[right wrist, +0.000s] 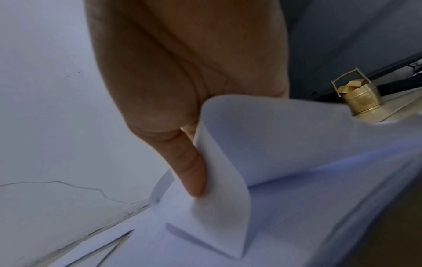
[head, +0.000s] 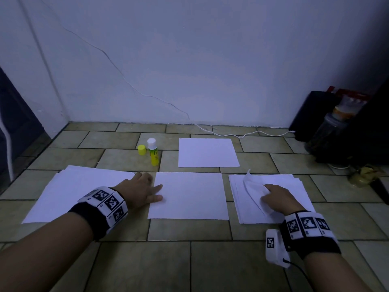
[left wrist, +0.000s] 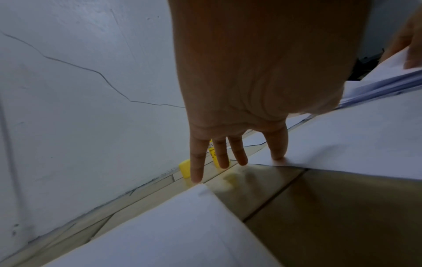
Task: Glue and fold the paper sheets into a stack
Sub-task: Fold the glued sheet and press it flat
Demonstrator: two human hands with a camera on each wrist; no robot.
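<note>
Landmark: the middle sheet [head: 188, 196] on the tiled floor [head: 168, 262], nearest the person.

Left hand [head: 140, 191] lies flat at that sheet's left edge, fingers straight and spread. Index tip and thumb press the paper, the other fingers sit on the tile. It holds nothing.

Right of the sheet is the right pile [head: 271, 199]. The right hand [head: 277, 199] pinches its top leaf [head: 252, 186], which is curled up off the pile. Risk: a pinch this tight could crease the leaf, or drag a second one along — thin paper clings. The pile is already fanned, so a sideways pull may scatter it.

Left of the sheet is the left pile [head: 69, 192], touching the little finger; any left-hand slide would nudge it.

Beyond the sheet, slightly left, the glue [head: 153, 152] stands upright and uncapped, its cap [head: 142, 149] just beside it — likely to dry out, and easy to tip on a reach. Beyond and slightly right lies the far sheet [head: 207, 152].
</note>
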